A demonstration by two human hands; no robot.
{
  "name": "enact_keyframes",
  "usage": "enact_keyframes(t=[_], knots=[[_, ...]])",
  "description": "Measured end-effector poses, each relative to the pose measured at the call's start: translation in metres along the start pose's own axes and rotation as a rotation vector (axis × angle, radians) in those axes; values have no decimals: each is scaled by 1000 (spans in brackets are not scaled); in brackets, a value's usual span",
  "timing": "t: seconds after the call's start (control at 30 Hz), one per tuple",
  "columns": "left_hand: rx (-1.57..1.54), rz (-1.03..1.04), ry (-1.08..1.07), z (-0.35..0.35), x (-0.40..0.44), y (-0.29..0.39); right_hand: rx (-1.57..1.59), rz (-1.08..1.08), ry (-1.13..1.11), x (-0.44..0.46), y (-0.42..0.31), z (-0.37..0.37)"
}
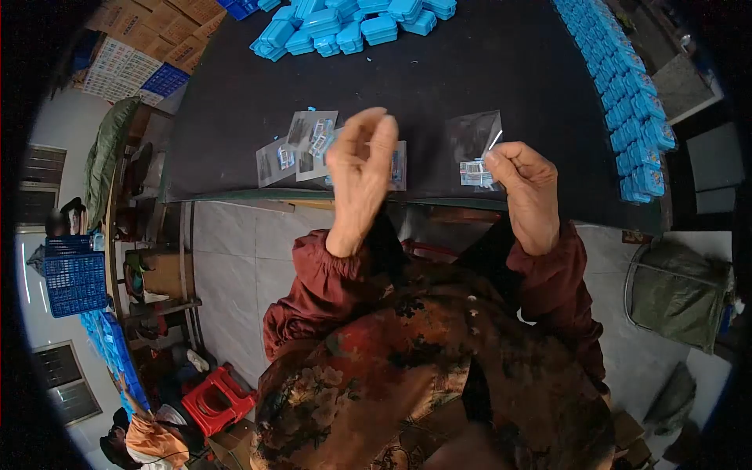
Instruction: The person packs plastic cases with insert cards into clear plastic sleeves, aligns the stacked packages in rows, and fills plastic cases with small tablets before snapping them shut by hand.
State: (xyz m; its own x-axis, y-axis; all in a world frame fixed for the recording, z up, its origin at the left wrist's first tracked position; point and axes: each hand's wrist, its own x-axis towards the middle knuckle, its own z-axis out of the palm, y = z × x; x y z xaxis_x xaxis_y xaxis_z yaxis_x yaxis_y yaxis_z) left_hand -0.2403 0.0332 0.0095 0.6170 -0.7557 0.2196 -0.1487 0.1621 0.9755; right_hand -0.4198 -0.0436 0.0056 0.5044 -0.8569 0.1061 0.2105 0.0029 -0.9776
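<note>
My right hand [531,192] pinches the edge of a clear plastic bag [474,133] near the front edge of the dark table. Labels with barcodes [475,173] show at the lower part of that bag. My left hand [361,176] is raised over the table with its fingers curled; whether anything small is between its fingertips cannot be made out. Beneath and beside it lie several clear bags [301,131] with blue and white labels [322,136] in or on them, one of them partly hidden by the hand.
Blue plastic cases [323,23] are heaped at the table's far side, and more stand in rows [630,110] along the right edge. Cartons [160,31] are stacked at the upper left. A red stool [218,401] and a person in orange [157,439] are at the lower left.
</note>
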Motion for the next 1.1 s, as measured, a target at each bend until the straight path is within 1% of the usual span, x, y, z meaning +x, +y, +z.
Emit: enact_keyframes(t=[0.03,0.1,0.13,0.17,0.23,0.27,0.3,0.37,0.43,0.47,0.5,0.57,0.63,0.67,0.73,0.8,0.87,0.9,0.97,1.0,1.07,1.1], knots=[[-171,-150,-84,10,-9,11,19,-11,-37,-1,-1,1],[-464,-377,-226,21,-20,6,66,15,-60,-5,-4,5],[-572,-419,-290,24,-23,3,109,40,-77,-6,-6,7],[-574,-420,-295,24,-24,0,107,39,-73,-8,-8,9],[-782,-357,-423,25,-26,-6,132,87,-105,-10,-11,11],[-774,-289,-343,28,-29,-6,132,87,-103,-11,-10,11],[-773,-289,-345,30,-29,-4,92,58,-108,-11,-9,10],[-717,-201,-278,33,-29,0,54,27,-113,-12,-8,9],[-664,-180,-278,33,-32,-5,-89,-3,-131,-14,-8,9],[-612,-161,-276,33,-33,-7,-88,-3,-129,-15,-8,10],[-612,-162,-277,34,-34,-5,-131,-7,-84,-16,-7,14],[-628,-282,-302,38,-34,1,-176,-11,-40,-16,-4,14],[-621,-294,-281,40,-32,-3,4,28,-36,-13,3,10],[-614,-305,-261,41,-31,-5,4,27,-36,-13,3,10],[-619,-319,-274,35,-28,-4,-80,-149,104,-15,-1,12],[-624,-337,-287,31,-28,-7,-139,-167,65,-17,-2,8],[-644,-285,-307,29,-28,-16,-266,-268,-15,-19,1,6],[-644,-285,-307,30,-28,-16,-267,-268,-15,-19,0,5],[-561,-273,-260,33,-31,-14,-105,-126,3,-20,-3,5],[-561,-273,-259,35,-31,-12,-104,-125,2,-19,-4,5],[-586,-296,-235,39,-31,-8,-236,-368,-105,-17,-5,5],[-586,-298,-236,39,-31,-5,-237,-367,-103,-17,-5,4]])
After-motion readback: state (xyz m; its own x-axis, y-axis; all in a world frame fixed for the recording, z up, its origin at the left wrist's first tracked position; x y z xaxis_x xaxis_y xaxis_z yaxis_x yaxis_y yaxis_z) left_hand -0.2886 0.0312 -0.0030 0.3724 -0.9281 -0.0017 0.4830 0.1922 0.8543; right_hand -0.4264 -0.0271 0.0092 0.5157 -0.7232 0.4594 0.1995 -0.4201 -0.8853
